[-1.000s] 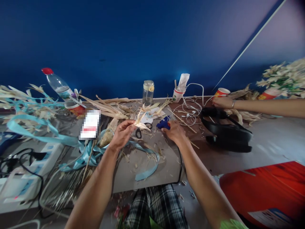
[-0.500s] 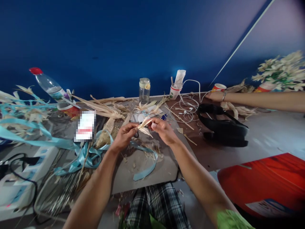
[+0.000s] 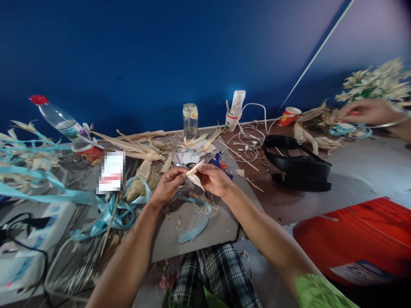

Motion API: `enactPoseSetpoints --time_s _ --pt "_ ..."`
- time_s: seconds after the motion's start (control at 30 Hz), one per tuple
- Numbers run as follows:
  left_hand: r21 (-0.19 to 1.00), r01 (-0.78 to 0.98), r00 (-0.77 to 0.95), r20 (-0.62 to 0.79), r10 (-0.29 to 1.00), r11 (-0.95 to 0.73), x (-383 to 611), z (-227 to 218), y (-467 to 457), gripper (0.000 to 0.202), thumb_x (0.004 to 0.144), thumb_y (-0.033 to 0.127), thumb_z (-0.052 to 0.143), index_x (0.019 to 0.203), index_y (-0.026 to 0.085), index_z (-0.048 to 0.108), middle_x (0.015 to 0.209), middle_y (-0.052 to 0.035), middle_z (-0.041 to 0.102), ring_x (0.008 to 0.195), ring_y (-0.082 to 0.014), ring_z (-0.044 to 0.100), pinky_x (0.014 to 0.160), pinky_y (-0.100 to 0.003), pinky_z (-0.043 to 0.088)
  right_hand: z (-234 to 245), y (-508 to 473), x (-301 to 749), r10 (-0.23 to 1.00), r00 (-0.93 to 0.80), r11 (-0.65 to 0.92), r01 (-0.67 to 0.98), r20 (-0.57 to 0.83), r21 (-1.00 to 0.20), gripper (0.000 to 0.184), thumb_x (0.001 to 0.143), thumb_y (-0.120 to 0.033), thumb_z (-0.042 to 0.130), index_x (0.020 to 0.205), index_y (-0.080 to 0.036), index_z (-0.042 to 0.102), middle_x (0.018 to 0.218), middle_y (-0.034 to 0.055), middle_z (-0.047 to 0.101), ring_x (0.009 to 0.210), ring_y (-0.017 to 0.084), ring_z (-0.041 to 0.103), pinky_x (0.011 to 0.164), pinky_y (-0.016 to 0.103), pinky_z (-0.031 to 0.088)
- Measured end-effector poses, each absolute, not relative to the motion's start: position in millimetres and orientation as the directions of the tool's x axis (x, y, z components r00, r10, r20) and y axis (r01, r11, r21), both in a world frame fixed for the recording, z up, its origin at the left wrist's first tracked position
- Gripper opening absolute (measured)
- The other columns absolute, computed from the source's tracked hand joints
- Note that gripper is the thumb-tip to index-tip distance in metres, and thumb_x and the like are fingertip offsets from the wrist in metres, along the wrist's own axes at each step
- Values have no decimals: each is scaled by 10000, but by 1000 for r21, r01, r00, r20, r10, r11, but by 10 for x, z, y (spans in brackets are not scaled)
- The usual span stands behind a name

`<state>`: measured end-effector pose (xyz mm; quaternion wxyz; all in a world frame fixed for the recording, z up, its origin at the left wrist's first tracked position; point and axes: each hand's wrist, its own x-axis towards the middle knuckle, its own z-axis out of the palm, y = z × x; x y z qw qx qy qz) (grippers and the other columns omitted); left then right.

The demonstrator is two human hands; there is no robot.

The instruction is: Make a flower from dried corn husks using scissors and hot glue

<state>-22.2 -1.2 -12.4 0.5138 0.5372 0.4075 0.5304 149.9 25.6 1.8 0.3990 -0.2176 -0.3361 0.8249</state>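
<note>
Between my hands, over the grey board (image 3: 192,226), is a small flower-like piece of pale corn husk (image 3: 195,179). My left hand (image 3: 169,184) pinches its base between thumb and fingers. At its other side my right hand (image 3: 214,177) has its fingers closed on the husk petals. Just behind are a white round disc (image 3: 190,159) and a husk flower (image 3: 192,143). A curl of light blue ribbon (image 3: 199,229) lies on the board in front of my hands, among husk scraps.
A clear jar (image 3: 190,119), a paper cup (image 3: 231,119) and white earphones (image 3: 252,145) stand or lie behind. Blue ribbon (image 3: 118,211), a phone (image 3: 111,173) and a power strip (image 3: 41,239) are left. A black headset (image 3: 298,167) lies right; another person's hand (image 3: 369,112) reaches in.
My right fingers have closed in on the husk petals, which now look folded narrower. The other person's hand has moved right, away from the red cup.
</note>
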Motion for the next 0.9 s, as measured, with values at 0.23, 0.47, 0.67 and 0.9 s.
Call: enactPoseSetpoints --time_s 0.23,0.47,0.67,0.9 --pt "948 -314 105 94 990 -56 -167 -209 -23 204 697 359 750 785 186 688 739 -9 645 674 -119 563 688 -253 449 -29 249 1503 762 -647 -479 -542 -21 -691 226 647 -314 784 732 -129 687 631 4 609 613 113 543 607 234 427" --pt "904 -427 134 91 987 -25 -37 -134 -75 203 703 357 752 737 177 662 680 -14 641 638 -120 576 654 -254 461 -31 240 1513 733 -680 -486 -545 21 -684 224 653 -312 782 684 -133 651 648 -4 573 636 116 539 639 246 445" --pt "892 -453 122 68 990 -6 -6 -102 -77 204 686 334 763 759 176 657 697 -5 643 631 -111 567 652 -252 456 -45 258 1508 754 -657 -474 -562 17 -678 245 675 -366 750 728 -148 650 662 -2 574 646 123 528 644 257 458" --pt "926 -378 97 52 994 -11 -14 -126 -64 208 685 339 750 784 187 647 720 -1 641 666 -114 567 664 -250 441 44 253 1513 806 -591 -427 -553 -24 -716 246 673 -399 731 714 -177 635 664 -4 577 631 115 500 599 235 437"
